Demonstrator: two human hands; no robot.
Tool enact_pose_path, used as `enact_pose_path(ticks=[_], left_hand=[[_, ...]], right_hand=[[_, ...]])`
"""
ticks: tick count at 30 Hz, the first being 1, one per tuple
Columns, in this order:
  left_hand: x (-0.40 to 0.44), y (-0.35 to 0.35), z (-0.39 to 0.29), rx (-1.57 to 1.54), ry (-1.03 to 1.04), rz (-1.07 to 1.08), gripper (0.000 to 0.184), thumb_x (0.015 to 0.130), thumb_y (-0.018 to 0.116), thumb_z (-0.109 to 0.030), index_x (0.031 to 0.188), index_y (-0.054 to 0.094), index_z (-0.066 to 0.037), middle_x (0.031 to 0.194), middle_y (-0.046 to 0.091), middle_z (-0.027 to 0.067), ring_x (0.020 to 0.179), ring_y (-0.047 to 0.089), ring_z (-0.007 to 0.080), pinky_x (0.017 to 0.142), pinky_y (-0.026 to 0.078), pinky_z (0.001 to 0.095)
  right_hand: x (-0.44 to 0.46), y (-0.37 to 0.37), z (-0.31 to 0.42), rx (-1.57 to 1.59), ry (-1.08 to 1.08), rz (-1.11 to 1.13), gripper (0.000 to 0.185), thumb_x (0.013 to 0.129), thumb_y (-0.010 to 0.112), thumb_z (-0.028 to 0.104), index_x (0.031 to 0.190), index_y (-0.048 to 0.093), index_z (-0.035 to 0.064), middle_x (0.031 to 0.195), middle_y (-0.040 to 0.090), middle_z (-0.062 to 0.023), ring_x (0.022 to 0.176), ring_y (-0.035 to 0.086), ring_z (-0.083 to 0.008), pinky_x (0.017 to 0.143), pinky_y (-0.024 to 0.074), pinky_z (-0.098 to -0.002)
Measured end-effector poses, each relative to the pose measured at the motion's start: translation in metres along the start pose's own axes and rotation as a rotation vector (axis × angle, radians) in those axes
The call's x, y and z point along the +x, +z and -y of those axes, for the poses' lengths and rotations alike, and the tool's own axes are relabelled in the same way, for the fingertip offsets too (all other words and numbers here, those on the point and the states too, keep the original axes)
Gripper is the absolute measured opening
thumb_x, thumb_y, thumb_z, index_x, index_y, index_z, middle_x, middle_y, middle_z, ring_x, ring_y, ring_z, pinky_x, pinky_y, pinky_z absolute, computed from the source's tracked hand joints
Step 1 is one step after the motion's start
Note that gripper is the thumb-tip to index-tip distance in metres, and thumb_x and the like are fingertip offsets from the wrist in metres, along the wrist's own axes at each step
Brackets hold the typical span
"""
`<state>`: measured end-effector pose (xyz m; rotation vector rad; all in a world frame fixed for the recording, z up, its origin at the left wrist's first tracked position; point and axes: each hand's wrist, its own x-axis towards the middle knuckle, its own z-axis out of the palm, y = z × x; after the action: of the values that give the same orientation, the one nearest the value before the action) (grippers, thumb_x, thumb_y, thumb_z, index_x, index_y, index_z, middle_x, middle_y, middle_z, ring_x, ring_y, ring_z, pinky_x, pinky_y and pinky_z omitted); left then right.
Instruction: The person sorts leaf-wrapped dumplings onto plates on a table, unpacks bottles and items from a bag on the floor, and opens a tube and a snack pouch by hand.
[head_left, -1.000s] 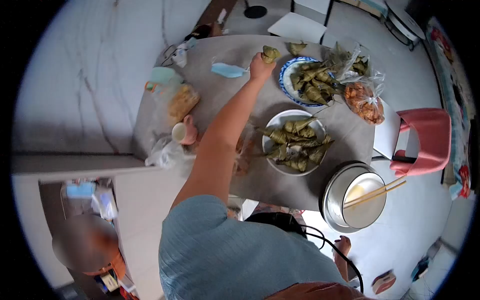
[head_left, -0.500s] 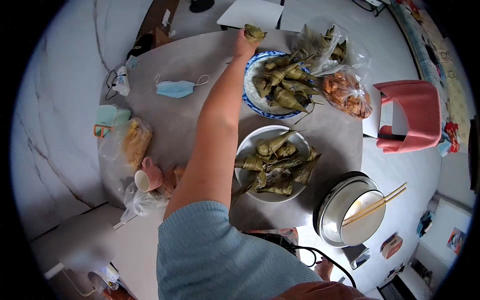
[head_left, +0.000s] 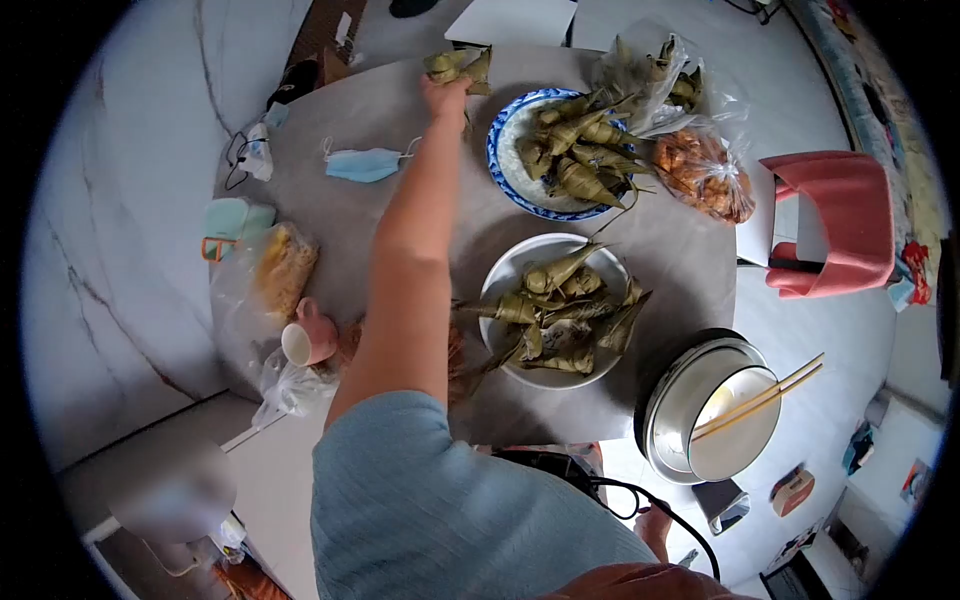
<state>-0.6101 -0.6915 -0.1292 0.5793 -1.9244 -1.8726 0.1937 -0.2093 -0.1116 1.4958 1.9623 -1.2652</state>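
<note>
My left hand (head_left: pixel 446 94) reaches to the far side of the table, its fingers closed round a leaf-wrapped rice dumpling (head_left: pixel 462 68). Just right of that hand is a blue-and-white bowl (head_left: pixel 508 172) with several wrapped dumplings (head_left: pixel 583 183) heaped toward its right side. Nearer to me, a white bowl (head_left: pixel 497 262) holds more of these dumplings (head_left: pixel 555 272), some with leaf tips over the rim. Low at the bottom, my right hand (head_left: pixel 655 526) shows only in part beside a black cable; its fingers are too small and covered to read.
On the left lie a blue face mask (head_left: pixel 362 165), a pink mug (head_left: pixel 310 336) and bagged food (head_left: pixel 285 268). Plastic bags (head_left: pixel 705 178) sit at the far right. Chopsticks (head_left: pixel 760 396) rest across a pot (head_left: pixel 735 430) at the near right. A pink chair (head_left: pixel 840 220) stands beyond.
My left hand has moved left with the dumpling, away from the blue-and-white bowl, and the dumpling has turned. The whole view has shifted slightly.
</note>
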Motion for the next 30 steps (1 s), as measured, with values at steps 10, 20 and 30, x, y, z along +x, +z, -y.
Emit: enact_pose_path(ticks=[10, 20, 30], left_hand=[[-0.21, -0.165, -0.138, -0.238, -0.218, 0.412, 0.047, 0.076, 0.069, 0.004, 0.119, 0.049, -0.003, 0.115, 0.053, 0.0126, 0.101, 0.057, 0.0298, 0.082, 0.052, 0.0394], [-0.497, -0.243, -0.113, 0.055, -0.096, 0.711, 0.051, 0.075, 0.073, -0.004, 0.121, 0.052, -0.004, 0.114, 0.059, 0.0074, 0.107, 0.056, 0.0249, 0.091, 0.044, 0.0354], [-0.61, -0.198, -0.188, 0.323, -0.371, 0.704, 0.061, 0.081, 0.07, -0.013, 0.13, 0.036, 0.0, 0.117, 0.054, 0.0109, 0.107, 0.052, 0.0204, 0.091, 0.044, 0.0352]], right_hand=[[0.031, 0.001, 0.085, -0.028, -0.133, 0.459, 0.027, 0.084, 0.045, 0.003, 0.108, 0.058, 0.0008, 0.077, 0.066, -0.0115, 0.047, 0.054, -0.013, 0.038, 0.0413, -0.0261], [-0.013, 0.043, 0.172, -0.135, -0.637, 1.017, 0.034, 0.097, 0.05, 0.021, 0.125, 0.052, 0.0013, 0.098, 0.063, -0.006, 0.083, 0.056, -0.0122, 0.077, 0.0461, -0.0265], [-0.071, 0.109, 0.217, 0.435, -0.403, 1.16, 0.05, 0.089, 0.063, 0.021, 0.131, 0.043, 0.0018, 0.125, 0.053, -0.0082, 0.111, 0.05, -0.0187, 0.096, 0.038, -0.0323]])
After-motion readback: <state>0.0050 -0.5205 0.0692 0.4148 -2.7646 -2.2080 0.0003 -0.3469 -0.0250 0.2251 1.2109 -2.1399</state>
